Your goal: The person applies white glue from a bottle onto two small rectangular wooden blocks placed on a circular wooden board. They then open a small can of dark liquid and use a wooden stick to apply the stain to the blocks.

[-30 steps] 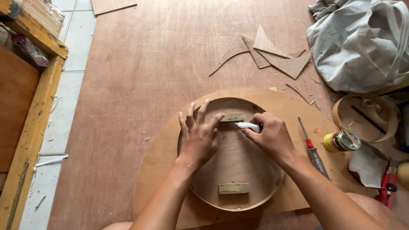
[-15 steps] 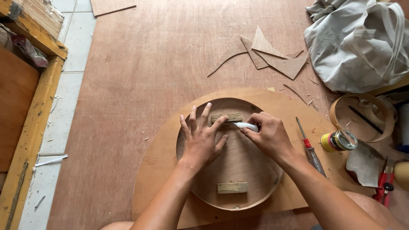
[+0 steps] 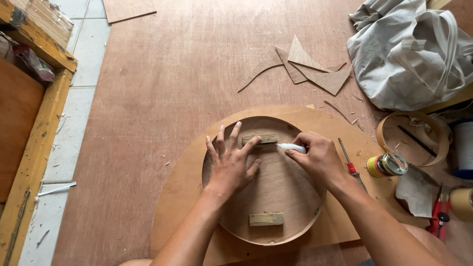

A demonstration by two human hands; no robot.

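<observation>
The left hand (image 3: 231, 165) has stayed flat, fingers spread, inside the round frame (image 3: 266, 236) — fingertips pinning the upper block (image 3: 260, 139). The right hand (image 3: 318, 157), clenched on a white tube (image 3: 291, 147), has barely moved — nozzle at the block's end, so gluing looks underway.

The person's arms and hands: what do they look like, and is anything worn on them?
Both forearms are bare, with no sleeve visible up to the frame edge. The left hand and the right hand wear no gloves. No ring, watch or bracelet shows on either hand or wrist. The fingernails look short and unpainted.
</observation>
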